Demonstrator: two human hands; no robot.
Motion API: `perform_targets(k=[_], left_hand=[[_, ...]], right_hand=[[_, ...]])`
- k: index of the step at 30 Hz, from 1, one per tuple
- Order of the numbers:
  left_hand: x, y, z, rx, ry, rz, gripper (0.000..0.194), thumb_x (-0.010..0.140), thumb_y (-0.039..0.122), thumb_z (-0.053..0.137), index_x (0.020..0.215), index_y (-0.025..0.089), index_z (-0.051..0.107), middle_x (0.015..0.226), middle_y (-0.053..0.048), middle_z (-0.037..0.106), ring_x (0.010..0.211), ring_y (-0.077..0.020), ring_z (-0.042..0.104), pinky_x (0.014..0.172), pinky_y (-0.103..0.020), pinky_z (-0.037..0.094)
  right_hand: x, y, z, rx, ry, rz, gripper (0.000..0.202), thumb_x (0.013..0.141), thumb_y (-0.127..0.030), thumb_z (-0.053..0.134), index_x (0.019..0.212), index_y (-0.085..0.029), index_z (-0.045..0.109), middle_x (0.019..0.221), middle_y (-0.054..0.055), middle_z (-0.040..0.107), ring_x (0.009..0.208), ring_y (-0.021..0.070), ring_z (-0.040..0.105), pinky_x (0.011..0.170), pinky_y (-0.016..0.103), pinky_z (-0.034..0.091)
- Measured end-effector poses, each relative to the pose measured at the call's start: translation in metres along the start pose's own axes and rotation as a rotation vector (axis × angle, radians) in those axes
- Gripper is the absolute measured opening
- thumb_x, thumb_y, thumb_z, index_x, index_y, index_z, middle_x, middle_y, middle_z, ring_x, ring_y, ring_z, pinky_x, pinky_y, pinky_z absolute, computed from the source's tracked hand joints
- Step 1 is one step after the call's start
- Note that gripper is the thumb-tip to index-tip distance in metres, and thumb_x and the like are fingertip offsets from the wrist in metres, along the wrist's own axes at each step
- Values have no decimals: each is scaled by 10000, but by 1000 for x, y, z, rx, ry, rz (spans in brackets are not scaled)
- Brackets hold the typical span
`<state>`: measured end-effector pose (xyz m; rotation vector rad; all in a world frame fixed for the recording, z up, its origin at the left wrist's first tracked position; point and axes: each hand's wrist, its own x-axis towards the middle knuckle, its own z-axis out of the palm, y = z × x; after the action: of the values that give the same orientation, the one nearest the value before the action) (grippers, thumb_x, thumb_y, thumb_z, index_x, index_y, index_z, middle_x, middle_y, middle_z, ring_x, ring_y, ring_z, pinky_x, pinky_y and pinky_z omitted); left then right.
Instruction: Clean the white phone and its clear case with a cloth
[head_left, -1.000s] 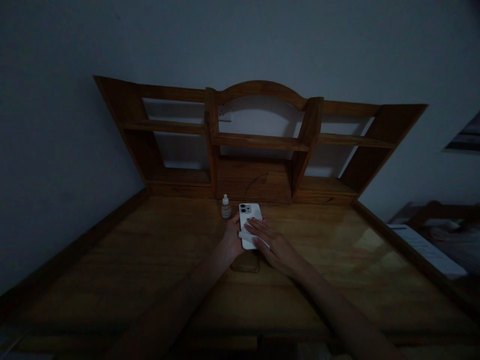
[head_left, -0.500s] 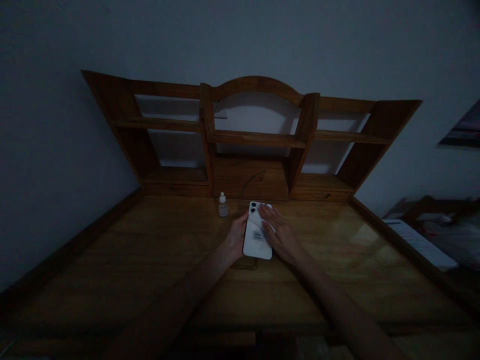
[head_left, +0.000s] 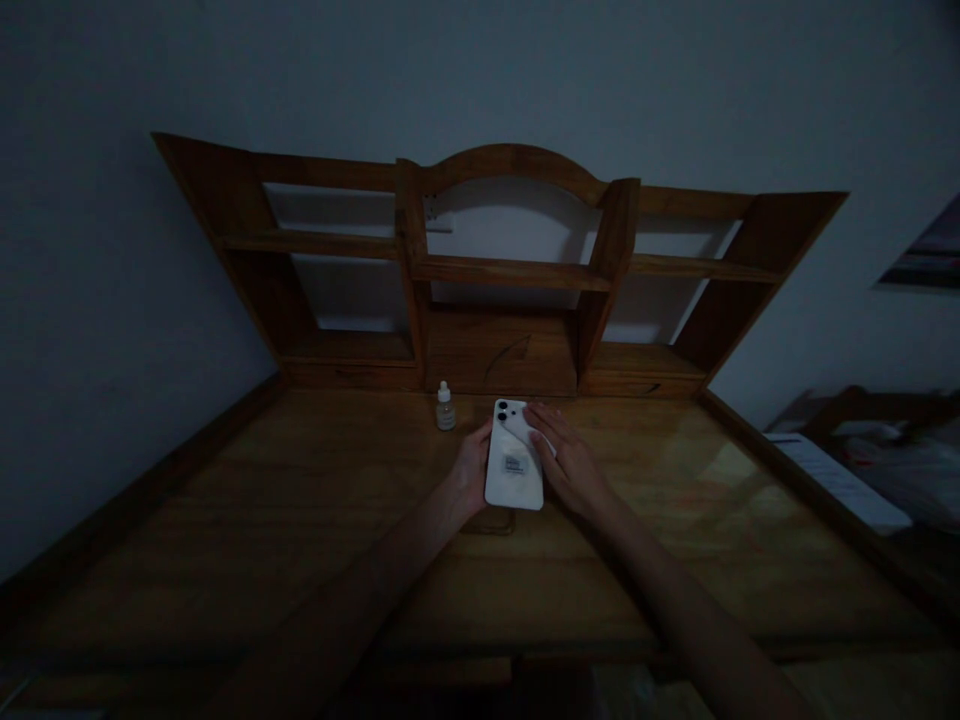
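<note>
A white phone (head_left: 514, 485) is held back side up above the wooden desk, its camera lenses at the top left and a small printed label on its lower half. My left hand (head_left: 472, 468) grips the phone's left edge. At the upper right of the phone, my right hand (head_left: 566, 455) lies with its fingers against the back, near the camera lenses; a pale thin piece shows by its fingers, too dim to make out. A small dropper bottle (head_left: 445, 410) with a white cap stands on the desk to the left. Under the phone, a thin case-like outline (head_left: 489, 522) is partly hidden.
The wooden desk (head_left: 300, 520) has raised side edges. Across its back stands a wooden shelf unit (head_left: 510, 272). Beyond the right edge are a white box or sheet (head_left: 840, 483) and a plastic bag (head_left: 911, 470).
The fingers of my right hand have shifted slightly right on the phone's back, uncovering more near the lenses. The view has moved a little.
</note>
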<state>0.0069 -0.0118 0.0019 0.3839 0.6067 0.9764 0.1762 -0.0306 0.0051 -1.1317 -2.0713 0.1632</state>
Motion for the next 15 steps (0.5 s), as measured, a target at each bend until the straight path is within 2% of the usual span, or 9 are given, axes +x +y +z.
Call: perform_targets(k=[5, 9, 15], left_hand=[[-4, 10, 4, -57, 36, 39, 320, 933, 354, 488, 961, 124, 708, 815, -88, 735, 716, -217, 692, 748, -336, 544], [-4, 12, 5, -67, 74, 34, 331, 940, 343, 464, 945, 117, 706, 769, -81, 723, 646, -202, 676, 711, -331, 543], [-1, 8, 2, -44, 28, 13, 349, 949, 369, 460, 945, 122, 705, 774, -94, 729, 742, -228, 705, 769, -347, 550]], right_hand=[[-3, -9, 1, 48, -67, -26, 479, 1042, -415, 308, 1490, -273, 396, 1539, 31, 403, 1445, 235, 335, 1219, 544, 220], [-5, -16, 1, 90, -111, -74, 471, 1040, -407, 313, 1489, -289, 393, 1546, 20, 384, 1448, 241, 326, 1202, 548, 269], [-5, -16, 1, 60, -152, -91, 473, 1044, -384, 312, 1498, -273, 377, 1557, 20, 366, 1463, 224, 292, 1219, 525, 240]])
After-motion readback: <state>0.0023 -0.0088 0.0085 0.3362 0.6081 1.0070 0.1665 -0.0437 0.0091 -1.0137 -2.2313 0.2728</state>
